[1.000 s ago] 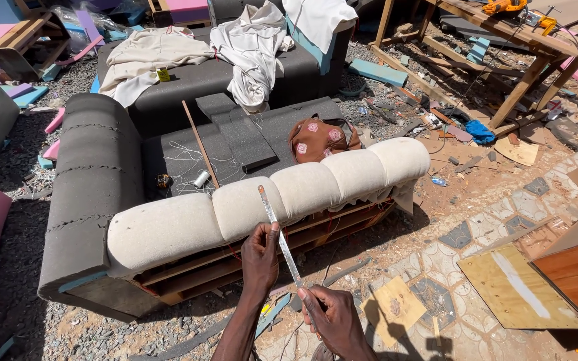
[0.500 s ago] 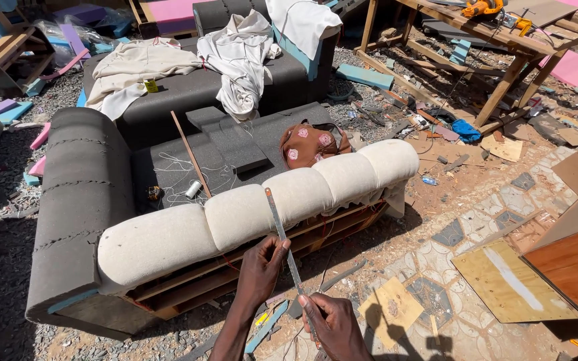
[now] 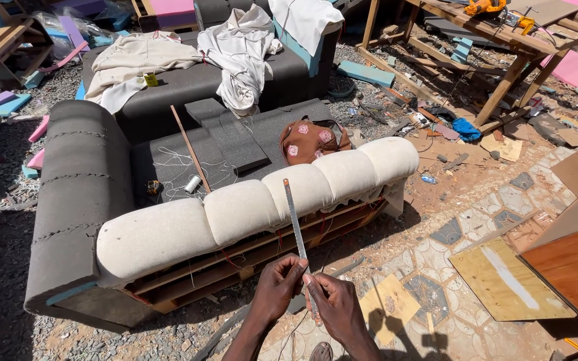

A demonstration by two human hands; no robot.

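left hand (image 3: 277, 289) slid down; both hands' grip pinches metal strip (image 3: 295, 227) at its lower end.

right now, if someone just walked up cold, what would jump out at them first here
Most likely the half-upholstered sofa across the middle, its cream tufted roll sitting on bare wooden slats beside dark grey foam. Just below it, the left hand and right hand together pinch a long thin metal strip that points up toward the cushion. Behind, pale cloth lies heaped on a second grey foam sofa.
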